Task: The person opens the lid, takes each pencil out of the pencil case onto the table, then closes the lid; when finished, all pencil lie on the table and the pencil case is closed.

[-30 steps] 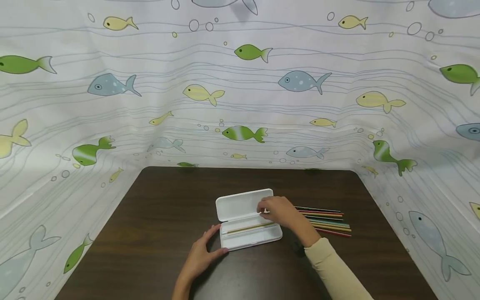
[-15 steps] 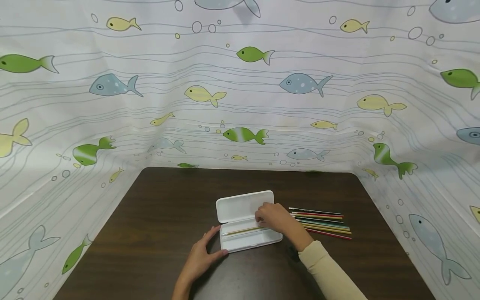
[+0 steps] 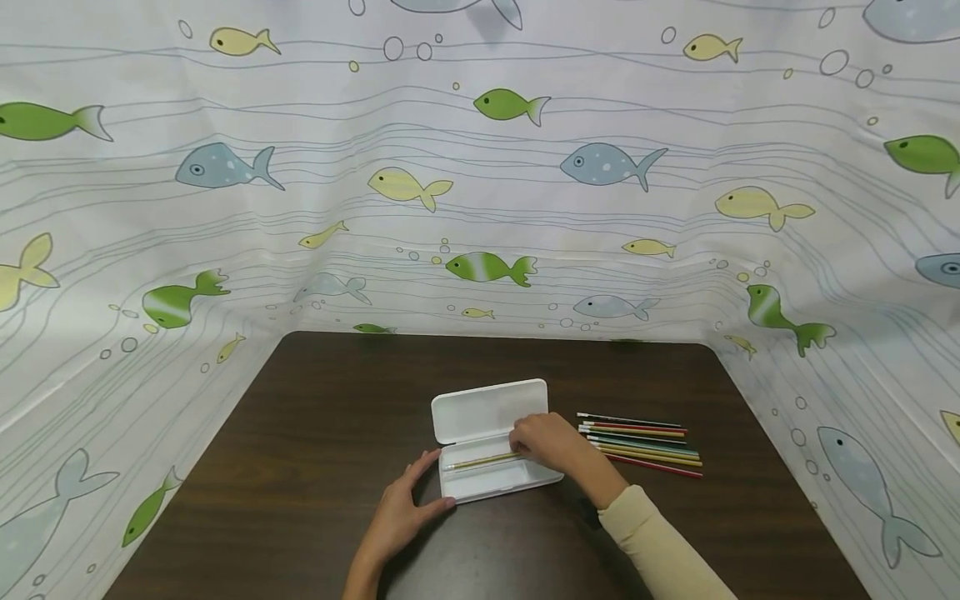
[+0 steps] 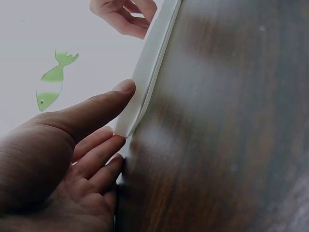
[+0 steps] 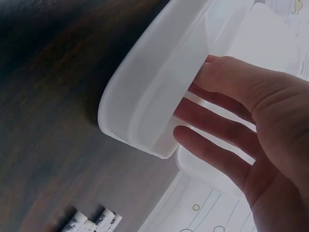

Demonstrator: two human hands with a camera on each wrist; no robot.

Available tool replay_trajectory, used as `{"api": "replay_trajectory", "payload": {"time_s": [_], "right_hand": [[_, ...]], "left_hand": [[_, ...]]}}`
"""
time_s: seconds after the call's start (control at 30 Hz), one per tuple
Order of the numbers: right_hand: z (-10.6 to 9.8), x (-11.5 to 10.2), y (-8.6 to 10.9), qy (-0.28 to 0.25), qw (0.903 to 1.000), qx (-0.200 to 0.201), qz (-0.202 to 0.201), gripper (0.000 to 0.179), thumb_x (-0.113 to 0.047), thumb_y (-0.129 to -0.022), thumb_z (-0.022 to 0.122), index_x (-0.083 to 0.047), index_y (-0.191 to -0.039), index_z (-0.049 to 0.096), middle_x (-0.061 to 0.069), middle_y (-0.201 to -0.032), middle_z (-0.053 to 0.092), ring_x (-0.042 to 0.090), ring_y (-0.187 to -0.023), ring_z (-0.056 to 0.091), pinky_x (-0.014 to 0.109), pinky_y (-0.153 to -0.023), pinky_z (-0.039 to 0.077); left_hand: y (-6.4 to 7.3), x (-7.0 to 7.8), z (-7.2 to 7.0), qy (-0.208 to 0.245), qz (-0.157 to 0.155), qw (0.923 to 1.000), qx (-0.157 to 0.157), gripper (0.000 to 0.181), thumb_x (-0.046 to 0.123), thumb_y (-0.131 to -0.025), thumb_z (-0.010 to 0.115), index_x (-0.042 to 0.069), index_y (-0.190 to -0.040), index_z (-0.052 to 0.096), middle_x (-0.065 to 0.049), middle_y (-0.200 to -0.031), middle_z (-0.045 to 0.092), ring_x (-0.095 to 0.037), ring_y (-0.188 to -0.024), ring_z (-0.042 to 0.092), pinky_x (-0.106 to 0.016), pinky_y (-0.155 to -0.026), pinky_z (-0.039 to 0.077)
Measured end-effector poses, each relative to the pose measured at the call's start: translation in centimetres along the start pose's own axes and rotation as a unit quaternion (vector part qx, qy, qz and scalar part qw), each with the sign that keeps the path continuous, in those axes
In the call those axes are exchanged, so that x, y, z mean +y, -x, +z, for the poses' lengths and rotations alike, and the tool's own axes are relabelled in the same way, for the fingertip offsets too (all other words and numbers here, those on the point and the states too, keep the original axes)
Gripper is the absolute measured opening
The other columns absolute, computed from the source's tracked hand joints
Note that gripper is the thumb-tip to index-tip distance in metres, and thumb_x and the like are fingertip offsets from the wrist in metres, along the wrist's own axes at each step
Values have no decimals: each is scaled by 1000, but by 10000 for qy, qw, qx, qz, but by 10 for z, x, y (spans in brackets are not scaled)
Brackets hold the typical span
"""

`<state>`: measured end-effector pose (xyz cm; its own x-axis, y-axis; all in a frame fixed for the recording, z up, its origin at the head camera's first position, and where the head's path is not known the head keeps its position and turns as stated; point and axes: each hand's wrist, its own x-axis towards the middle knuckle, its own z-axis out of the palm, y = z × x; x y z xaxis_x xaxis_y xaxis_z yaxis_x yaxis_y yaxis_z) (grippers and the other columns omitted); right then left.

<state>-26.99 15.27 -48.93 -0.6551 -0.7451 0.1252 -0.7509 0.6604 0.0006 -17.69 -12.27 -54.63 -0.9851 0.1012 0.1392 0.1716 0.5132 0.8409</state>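
Note:
An opened white pencil case (image 3: 495,485) stands on the dark wooden table, its lid (image 3: 487,408) tilted up at the back. Inside lies a yellowish pencil (image 3: 480,461), whose right end disappears beneath my right hand (image 3: 551,442). That hand reaches into the case's right half with bent fingers. In the right wrist view, the case wall hides some fingertips (image 5: 181,133), so I cannot tell whether they pinch the pencil. My left hand (image 3: 397,508) holds the case's left end, thumb (image 4: 123,89) at the front corner and fingers (image 4: 104,152) around the end.
Several pencils (image 3: 645,446) in different colours lie side by side on the table (image 3: 315,433), right of the case. Their white ends (image 5: 104,220) show in the right wrist view. A fish-patterned curtain (image 3: 345,125) surrounds the table at the back and sides.
My right hand has lowered from above the pencil into the case and now covers the pencil's right end. More of the loose pencils show. The left hand keeps its place.

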Motion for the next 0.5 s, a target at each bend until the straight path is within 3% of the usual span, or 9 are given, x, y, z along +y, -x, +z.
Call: {"api": "replay_trajectory", "payload": {"time_s": [0.5], "right_hand": [[2,1,-1,110,9999,1,-6,19,-15,-79,82,-22,-72,66,-13,-67,52,3,-59,45,24,-53,42]], "left_hand": [[1,-1,-1,22,54,10000,20,78,33,-72,87,19,-141,53,-20,-145,45,-53,-133,34,-65,-105,28]]}}
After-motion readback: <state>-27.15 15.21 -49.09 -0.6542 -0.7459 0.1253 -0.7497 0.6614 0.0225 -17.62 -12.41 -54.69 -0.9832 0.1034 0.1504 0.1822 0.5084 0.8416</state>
